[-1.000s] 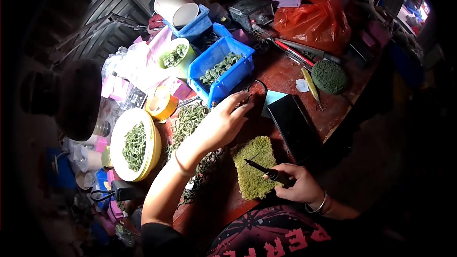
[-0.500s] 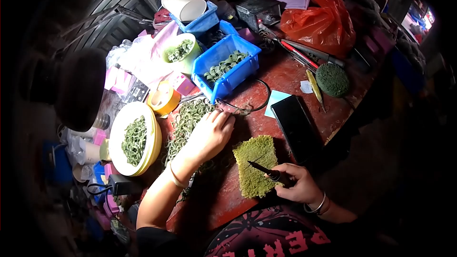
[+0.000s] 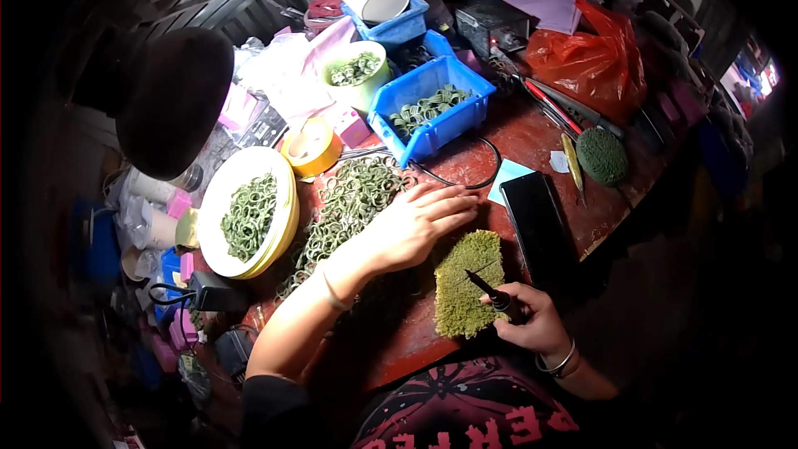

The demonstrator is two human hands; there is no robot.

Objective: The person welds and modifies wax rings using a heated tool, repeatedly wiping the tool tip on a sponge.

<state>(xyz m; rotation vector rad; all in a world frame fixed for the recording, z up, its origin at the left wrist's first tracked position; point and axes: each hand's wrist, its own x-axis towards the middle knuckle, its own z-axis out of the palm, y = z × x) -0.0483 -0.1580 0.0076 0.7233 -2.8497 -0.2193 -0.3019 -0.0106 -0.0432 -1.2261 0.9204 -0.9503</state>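
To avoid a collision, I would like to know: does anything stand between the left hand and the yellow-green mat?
Nothing visible does: between the left hand and the yellow-green mat, only a shadowed strip of table shows. The black tool in the right hand points over the mat from the opposite side.

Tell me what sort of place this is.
Looks like a small handicraft workshop: green rings lie heaped on a red table, a pale bowl holds more, and the right hand grips a pen-like tool.
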